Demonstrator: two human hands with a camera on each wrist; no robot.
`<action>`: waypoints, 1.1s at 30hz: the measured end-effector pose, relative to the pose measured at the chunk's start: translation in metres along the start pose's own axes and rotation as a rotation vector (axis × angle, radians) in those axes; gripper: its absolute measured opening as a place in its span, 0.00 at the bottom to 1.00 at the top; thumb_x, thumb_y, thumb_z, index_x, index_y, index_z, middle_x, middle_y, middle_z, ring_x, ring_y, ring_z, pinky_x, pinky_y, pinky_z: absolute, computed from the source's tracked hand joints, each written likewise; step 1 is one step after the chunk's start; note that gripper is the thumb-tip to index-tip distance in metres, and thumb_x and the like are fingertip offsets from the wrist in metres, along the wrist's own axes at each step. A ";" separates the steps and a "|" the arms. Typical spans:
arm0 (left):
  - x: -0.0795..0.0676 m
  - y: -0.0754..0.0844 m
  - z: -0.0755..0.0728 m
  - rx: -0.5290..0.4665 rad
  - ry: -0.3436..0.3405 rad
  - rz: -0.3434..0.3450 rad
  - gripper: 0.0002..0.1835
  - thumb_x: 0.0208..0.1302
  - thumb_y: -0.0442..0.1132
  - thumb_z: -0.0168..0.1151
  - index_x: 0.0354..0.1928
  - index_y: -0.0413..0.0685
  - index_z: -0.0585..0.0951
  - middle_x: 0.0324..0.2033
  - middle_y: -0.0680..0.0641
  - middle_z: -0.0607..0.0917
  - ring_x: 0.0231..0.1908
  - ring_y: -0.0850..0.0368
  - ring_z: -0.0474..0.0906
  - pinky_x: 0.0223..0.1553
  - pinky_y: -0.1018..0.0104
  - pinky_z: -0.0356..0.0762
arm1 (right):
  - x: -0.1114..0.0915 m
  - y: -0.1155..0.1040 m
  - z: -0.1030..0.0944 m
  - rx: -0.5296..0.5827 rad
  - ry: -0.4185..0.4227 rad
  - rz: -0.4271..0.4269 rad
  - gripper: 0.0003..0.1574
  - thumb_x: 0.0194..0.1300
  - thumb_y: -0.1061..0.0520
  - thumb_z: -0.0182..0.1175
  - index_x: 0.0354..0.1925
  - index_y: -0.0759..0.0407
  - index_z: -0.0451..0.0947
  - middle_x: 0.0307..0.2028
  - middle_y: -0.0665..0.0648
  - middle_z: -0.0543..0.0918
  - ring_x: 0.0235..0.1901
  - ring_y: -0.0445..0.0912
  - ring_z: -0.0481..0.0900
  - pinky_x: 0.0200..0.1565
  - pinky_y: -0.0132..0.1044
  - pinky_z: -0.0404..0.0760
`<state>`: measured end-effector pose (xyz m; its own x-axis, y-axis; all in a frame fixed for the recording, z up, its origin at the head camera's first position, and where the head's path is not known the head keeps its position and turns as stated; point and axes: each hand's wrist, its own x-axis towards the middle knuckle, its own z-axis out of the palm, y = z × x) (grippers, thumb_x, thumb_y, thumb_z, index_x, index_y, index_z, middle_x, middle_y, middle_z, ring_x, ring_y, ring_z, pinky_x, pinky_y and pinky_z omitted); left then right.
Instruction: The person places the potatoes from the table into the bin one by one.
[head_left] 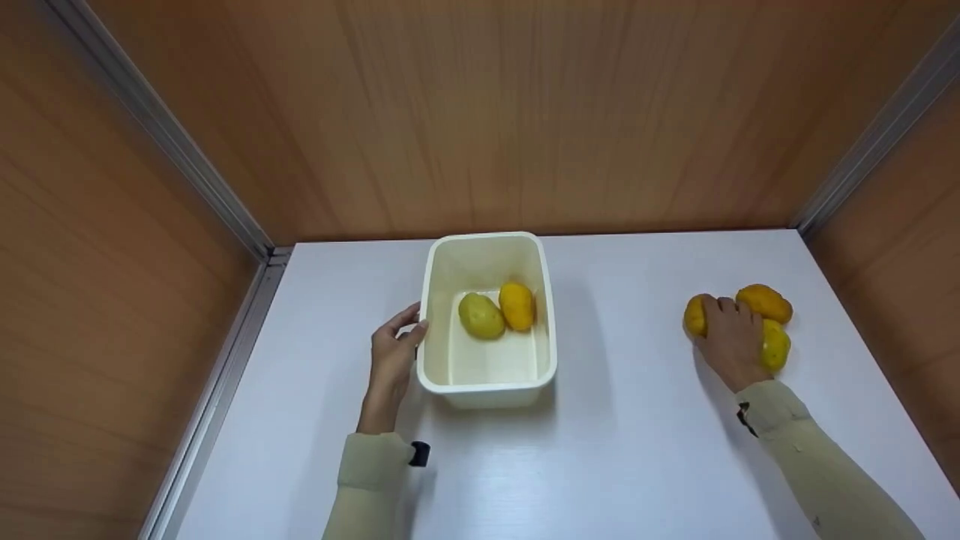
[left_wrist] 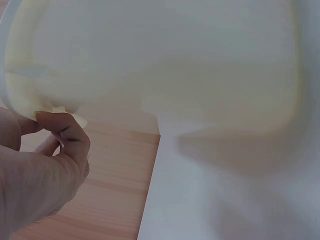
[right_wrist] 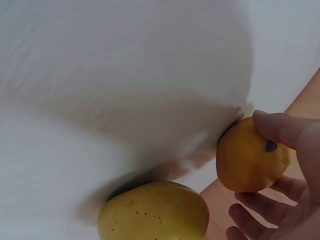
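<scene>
My left hand (head_left: 391, 349) holds the left side of a cream plastic bin (head_left: 486, 389) near its rim, with bent fingers against the edge (left_wrist: 10, 70). Inside the bin lie a green-yellow fruit (head_left: 480, 316) and an orange-yellow mango (head_left: 517, 306), side by side. Over at the right, my right hand (head_left: 729, 341) grips another orange-yellow mango (right_wrist: 250, 157) between thumb and fingers; a dark stem mark shows on it. Close beside that hand are a speckled yellow fruit (right_wrist: 154, 212) and one more orange mango (head_left: 765, 302), the latter seen only in the head view.
A white table (head_left: 630, 450) bears everything. Wood-grain panels (head_left: 570, 112) stand behind and on both sides, with grey metal strips (head_left: 161, 120) at the corners. The bin is mid-table, left of the fruit group.
</scene>
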<state>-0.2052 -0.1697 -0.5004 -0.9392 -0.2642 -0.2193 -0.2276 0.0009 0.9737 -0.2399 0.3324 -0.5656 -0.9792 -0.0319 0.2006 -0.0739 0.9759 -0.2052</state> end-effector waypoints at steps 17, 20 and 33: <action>-0.001 -0.001 -0.001 -0.013 -0.004 0.029 0.19 0.62 0.34 0.58 0.56 0.45 0.76 0.47 0.45 0.75 0.44 0.46 0.75 0.43 0.61 0.78 | 0.001 -0.013 -0.006 -0.017 0.032 -0.035 0.38 0.52 0.59 0.65 0.59 0.63 0.64 0.49 0.70 0.70 0.46 0.66 0.62 0.48 0.57 0.60; 0.000 -0.001 -0.001 -0.006 -0.007 0.036 0.19 0.62 0.34 0.58 0.56 0.45 0.75 0.46 0.45 0.75 0.42 0.47 0.75 0.40 0.63 0.79 | 0.003 -0.017 -0.006 -0.015 0.061 -0.046 0.36 0.51 0.59 0.65 0.58 0.63 0.65 0.48 0.70 0.71 0.45 0.66 0.64 0.48 0.58 0.61; 0.000 -0.001 -0.003 0.017 -0.006 0.002 0.20 0.62 0.36 0.58 0.57 0.47 0.75 0.48 0.46 0.74 0.43 0.48 0.75 0.42 0.63 0.77 | 0.008 -0.039 -0.012 0.027 0.044 -0.045 0.38 0.54 0.58 0.66 0.61 0.60 0.64 0.53 0.67 0.70 0.50 0.63 0.62 0.54 0.59 0.59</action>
<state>-0.2046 -0.1725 -0.5010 -0.9412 -0.2582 -0.2179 -0.2302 0.0177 0.9730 -0.2427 0.2965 -0.5443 -0.9654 -0.0653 0.2523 -0.1233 0.9674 -0.2212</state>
